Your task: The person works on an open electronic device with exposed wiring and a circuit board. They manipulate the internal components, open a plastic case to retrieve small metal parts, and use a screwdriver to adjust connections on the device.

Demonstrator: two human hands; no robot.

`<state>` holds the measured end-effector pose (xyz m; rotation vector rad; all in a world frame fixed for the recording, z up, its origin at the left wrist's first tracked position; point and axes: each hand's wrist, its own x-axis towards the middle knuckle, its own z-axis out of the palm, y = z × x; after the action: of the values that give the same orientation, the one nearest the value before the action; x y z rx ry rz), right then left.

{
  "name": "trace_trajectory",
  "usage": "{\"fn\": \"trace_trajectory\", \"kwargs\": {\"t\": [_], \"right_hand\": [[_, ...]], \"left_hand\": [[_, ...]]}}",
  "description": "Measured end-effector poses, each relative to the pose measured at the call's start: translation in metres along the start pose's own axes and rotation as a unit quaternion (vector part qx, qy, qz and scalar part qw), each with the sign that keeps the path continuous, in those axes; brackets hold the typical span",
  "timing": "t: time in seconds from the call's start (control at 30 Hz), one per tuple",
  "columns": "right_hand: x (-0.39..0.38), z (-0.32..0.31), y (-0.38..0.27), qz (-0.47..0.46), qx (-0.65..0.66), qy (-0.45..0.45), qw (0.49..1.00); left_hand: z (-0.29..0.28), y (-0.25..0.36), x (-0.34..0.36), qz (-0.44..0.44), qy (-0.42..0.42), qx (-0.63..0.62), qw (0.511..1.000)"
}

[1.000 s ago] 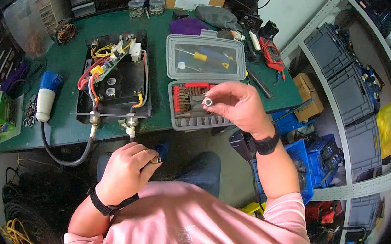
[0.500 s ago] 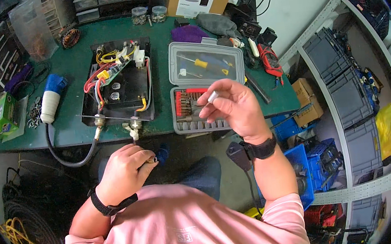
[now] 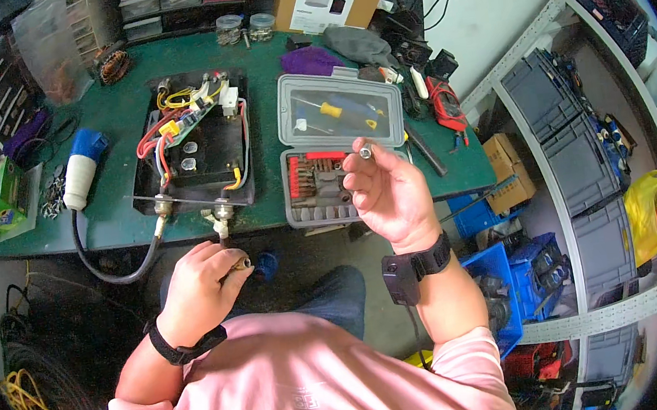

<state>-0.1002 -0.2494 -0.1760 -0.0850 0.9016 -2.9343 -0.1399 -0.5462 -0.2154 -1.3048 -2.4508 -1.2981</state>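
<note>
Green workbench (image 3: 265,131) bears an open black electrical enclosure (image 3: 223,164), wires exposed, and, to its right, an open grey bit case (image 3: 313,141). Near the bench's front edge, the person's left hand (image 3: 204,282) grips a brownish piece (image 3: 240,264), mostly hidden; the right hand (image 3: 394,201), beside the case, holds a small silver socket (image 3: 366,152) at its fingertips.

The socket (image 3: 365,152) sits at the fingertips of the right hand (image 3: 394,201); the fitting (image 3: 244,265) sits in the left hand (image 3: 207,288). Beyond the left grip, the enclosure (image 3: 214,160) lies on the bench (image 3: 107,100), circuit board (image 3: 191,122) inside. The plug (image 3: 82,172) lies beyond and left. The tool case (image 3: 288,193) lies left of the right grip, lid (image 3: 341,140) beyond. The multimeter (image 3: 444,103) lies beyond and right; shelving (image 3: 613,319) stands further right.
</note>
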Motion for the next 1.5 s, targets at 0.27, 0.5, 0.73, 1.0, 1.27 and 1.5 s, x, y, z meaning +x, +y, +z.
{"fn": "trace_trajectory", "kwargs": {"t": [0.27, 0.5, 0.73, 1.0, 1.27, 1.5], "right_hand": [[0.023, 0.044, 0.011, -0.002, -0.390, 0.051, 0.919], [0.107, 0.060, 0.043, -0.108, -0.775, -0.090, 0.617], [0.137, 0.047, 0.050, -0.056, -0.838, -0.117, 0.530], [0.131, 0.053, 0.052, -0.063, -0.854, -0.139, 0.496], [0.130, 0.044, 0.059, -0.059, -0.884, -0.131, 0.444], [0.120, 0.055, 0.050, -0.144, -0.864, -0.131, 0.464]], "left_hand": [[-0.005, -0.005, -0.001, 0.013, 0.014, 0.000, 1.000], [-0.012, -0.013, -0.016, -0.013, 0.033, 0.014, 0.999], [-0.025, -0.024, -0.023, -0.033, 0.035, 0.015, 0.999], [-0.023, -0.028, -0.021, -0.026, 0.043, -0.004, 0.999], [-0.023, -0.025, -0.024, -0.036, 0.032, -0.004, 0.999], [-0.019, -0.020, -0.020, -0.044, 0.059, -0.018, 0.997]]}}
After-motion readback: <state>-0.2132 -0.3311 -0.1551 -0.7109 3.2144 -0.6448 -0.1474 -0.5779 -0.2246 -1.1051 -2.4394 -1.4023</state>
